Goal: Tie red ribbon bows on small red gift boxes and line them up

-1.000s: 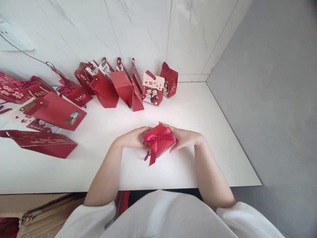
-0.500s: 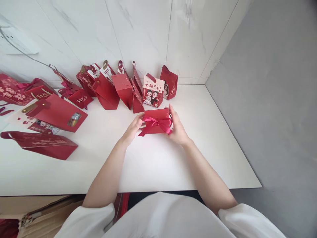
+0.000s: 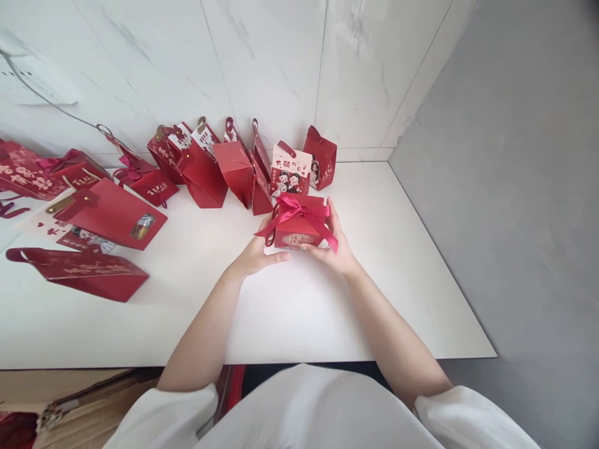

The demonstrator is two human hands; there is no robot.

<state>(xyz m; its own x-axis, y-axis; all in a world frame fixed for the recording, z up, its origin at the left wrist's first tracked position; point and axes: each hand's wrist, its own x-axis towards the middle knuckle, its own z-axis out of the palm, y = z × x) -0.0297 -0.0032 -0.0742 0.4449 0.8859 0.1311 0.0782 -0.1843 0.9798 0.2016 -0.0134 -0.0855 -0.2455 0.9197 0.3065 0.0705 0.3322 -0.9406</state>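
Observation:
A small red gift box (image 3: pixel 299 232) with a pink ribbon bow on its top is between my hands, above the white table. Its front face carries a pale round print. My right hand (image 3: pixel 337 244) grips the right side, with the thumb along the lower front edge. My left hand (image 3: pixel 259 254) is at the left side, its thumb stretched out below the box and its other fingers partly hidden behind a dark red cord handle. Just behind the box stands a pink and red box (image 3: pixel 291 169) printed with a cartoon couple.
Several red gift boxes (image 3: pixel 201 178) stand along the tiled wall. More lie at the left, among them a red box with a small window (image 3: pixel 110 212) and a dark red bag-shaped box (image 3: pixel 88 271). A grey wall (image 3: pixel 515 187) borders the white table (image 3: pixel 397 299) on the right.
The gift box has been tilted, so its bow now sits higher and the printed front face shows. My left thumb has moved out below it.

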